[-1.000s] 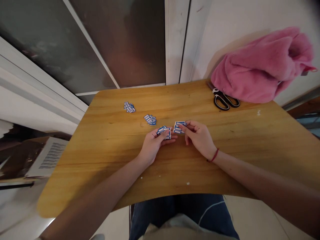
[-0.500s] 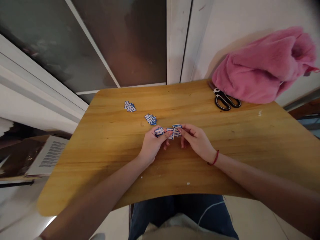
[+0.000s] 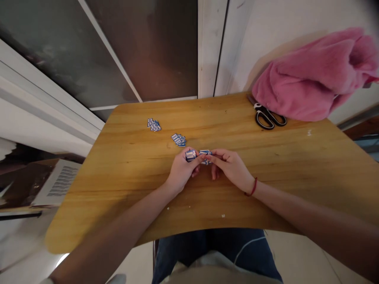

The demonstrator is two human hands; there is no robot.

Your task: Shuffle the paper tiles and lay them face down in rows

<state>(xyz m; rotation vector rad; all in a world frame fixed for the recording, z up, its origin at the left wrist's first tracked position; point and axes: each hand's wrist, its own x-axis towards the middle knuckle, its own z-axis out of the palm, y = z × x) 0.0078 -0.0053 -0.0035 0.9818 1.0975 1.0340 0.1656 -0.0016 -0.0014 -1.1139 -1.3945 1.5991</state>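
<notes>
Dark glass panels (image 3: 142, 51), two large ones cut off by the top edge, stand behind my one wooden table (image 3: 266, 157); on it lies one pair of scissors (image 3: 269, 115), blades mostly hidden under a single pink cloth (image 3: 314, 81). Left of the scissors and nearer to me, my left hand (image 3: 182, 169) grips a bunch of blue-and-white cards (image 3: 190, 155) under its thumb. Also nearer to me than the scissors, my right hand (image 3: 235, 167), one red band (image 3: 253, 188) at its wrist, pinches a second bunch (image 3: 205, 152); whether my left thumb grips that too, I can't tell. My thumbs cover part of both bunches, so I can't count the cards. Two piles lie left of the scissors: a far pile (image 3: 154, 125) and a near pile (image 3: 179, 140), their cards overlapping too much to number. Well left of the scissors, one box (image 3: 60, 181) sits partly in shadow, its print unreadable.
</notes>
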